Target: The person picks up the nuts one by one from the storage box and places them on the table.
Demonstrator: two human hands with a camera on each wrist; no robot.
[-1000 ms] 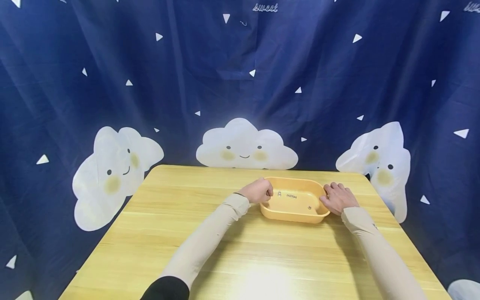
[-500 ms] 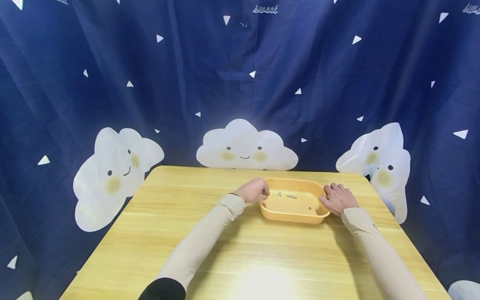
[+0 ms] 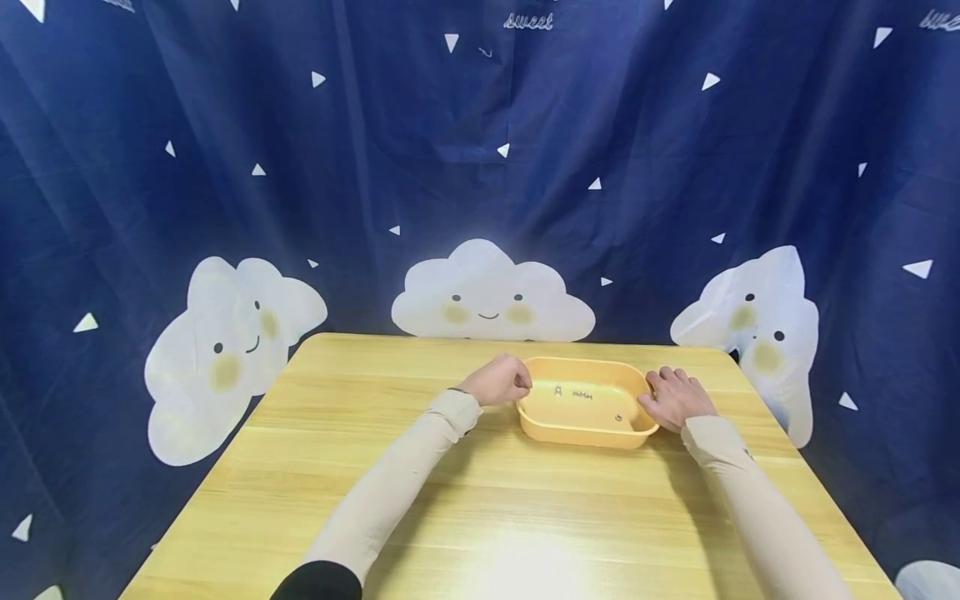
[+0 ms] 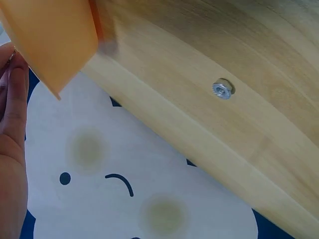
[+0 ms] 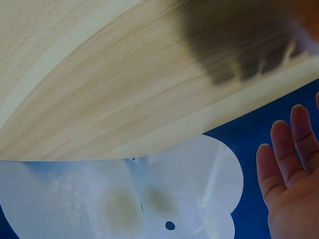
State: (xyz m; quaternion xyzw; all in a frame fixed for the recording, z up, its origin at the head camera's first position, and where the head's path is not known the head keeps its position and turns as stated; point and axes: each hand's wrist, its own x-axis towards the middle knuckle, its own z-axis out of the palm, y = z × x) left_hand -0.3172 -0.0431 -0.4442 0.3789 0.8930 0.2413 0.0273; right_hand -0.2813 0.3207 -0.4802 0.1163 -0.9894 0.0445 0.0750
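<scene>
A yellow-orange plastic basin point(image 3: 585, 435) stands toward the back right of the table, with several small metal pieces point(image 3: 582, 395) on its floor. My left hand point(image 3: 495, 381) is at the basin's left rim. Its thumb and fingers pinch a tiny shiny metal piece point(image 4: 11, 57), mostly covered by the fingertips. On the table outside the basin lies a silver flange nut point(image 4: 223, 89), seen in the left wrist view. My right hand point(image 3: 678, 398) rests at the basin's right rim, thumb over the edge. In the right wrist view its fingers point(image 5: 286, 149) are fairly straight.
The wooden table point(image 3: 360, 467) ends at a back edge just beyond the basin. A dark blue curtain point(image 3: 480, 108) with white clouds and triangles hangs behind and on both sides.
My left hand has moved left, from over the inside of the basin to its left rim. The right hand and the basin stay almost where they were.
</scene>
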